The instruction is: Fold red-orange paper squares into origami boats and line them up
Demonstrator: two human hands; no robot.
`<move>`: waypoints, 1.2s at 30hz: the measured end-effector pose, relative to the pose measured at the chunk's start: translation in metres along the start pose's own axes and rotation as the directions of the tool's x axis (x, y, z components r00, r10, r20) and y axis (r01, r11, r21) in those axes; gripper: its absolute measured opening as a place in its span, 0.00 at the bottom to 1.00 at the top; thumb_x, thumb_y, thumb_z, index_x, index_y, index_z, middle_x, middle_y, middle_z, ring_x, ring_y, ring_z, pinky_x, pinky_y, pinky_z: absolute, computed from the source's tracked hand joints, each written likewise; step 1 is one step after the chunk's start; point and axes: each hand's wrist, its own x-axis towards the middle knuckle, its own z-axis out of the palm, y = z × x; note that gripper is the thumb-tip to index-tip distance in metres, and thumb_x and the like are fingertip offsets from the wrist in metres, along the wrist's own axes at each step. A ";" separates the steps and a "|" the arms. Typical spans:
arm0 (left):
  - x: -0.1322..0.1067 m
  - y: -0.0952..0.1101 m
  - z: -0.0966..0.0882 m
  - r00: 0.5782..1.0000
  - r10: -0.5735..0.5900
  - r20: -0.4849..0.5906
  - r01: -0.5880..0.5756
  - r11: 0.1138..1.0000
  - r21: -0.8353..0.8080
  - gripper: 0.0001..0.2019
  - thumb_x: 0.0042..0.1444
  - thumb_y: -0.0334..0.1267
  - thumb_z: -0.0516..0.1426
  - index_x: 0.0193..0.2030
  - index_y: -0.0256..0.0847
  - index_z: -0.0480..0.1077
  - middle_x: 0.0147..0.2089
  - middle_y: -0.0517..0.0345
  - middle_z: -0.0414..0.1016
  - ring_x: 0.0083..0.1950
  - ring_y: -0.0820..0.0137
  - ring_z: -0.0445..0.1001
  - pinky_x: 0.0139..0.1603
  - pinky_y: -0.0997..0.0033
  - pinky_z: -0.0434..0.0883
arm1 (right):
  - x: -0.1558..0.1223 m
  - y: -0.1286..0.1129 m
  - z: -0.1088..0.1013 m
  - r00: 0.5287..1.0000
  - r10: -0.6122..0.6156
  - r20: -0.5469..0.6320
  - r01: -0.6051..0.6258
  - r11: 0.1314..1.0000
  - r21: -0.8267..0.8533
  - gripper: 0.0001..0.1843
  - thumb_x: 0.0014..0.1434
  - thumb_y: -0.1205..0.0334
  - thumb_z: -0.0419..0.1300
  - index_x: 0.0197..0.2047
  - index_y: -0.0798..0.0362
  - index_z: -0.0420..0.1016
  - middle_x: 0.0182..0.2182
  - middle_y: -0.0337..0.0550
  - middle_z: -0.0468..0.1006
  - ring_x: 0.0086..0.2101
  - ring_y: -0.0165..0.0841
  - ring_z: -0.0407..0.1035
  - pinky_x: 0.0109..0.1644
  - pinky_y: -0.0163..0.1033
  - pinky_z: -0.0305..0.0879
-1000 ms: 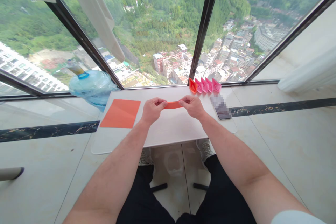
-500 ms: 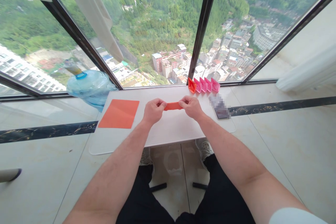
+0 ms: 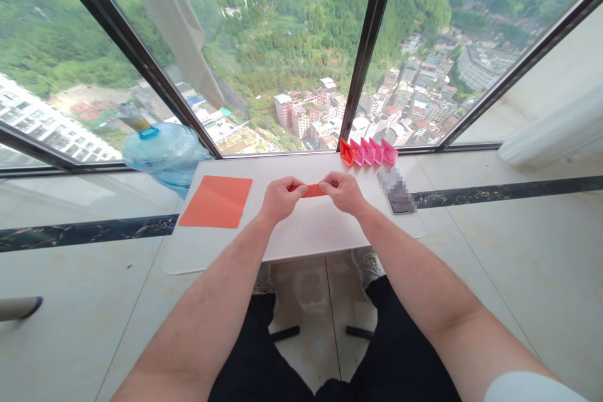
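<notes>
Head view shows a person seated at a low white table, both bare hands meeting over its middle around a narrow folded strip of orange paper. The left hand pinches the strip's left end, thumb laid along it and fingers curled in with no gap to speak of. The right hand grips the other end between thumb and bent forefinger, its remaining fingers tucked under. The strip runs roughly level between them; whether it touches the tabletop cannot be told. Left of the hands, a flat orange paper sheet lies on the table, well apart from the strip. Along the far edge, right of centre, stands a row of folded paper pieces: one orange-red piece at the left, then four pink pieces close together. Nearer the person lies a smartphone, partly blurred out. A blue water jug is beyond the table's left corner, near the window frame.
</notes>
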 end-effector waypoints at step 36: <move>0.002 -0.002 0.000 0.990 0.047 0.131 -0.055 0.996 0.063 0.12 0.55 0.37 0.54 0.37 0.40 0.80 0.32 0.58 0.80 0.34 0.67 0.74 0.37 0.68 0.68 | 0.001 -0.001 -0.001 0.993 -0.087 0.077 0.108 0.938 -0.328 0.08 0.59 0.61 0.60 0.32 0.52 0.79 0.26 0.37 0.79 0.28 0.30 0.69 0.34 0.35 0.60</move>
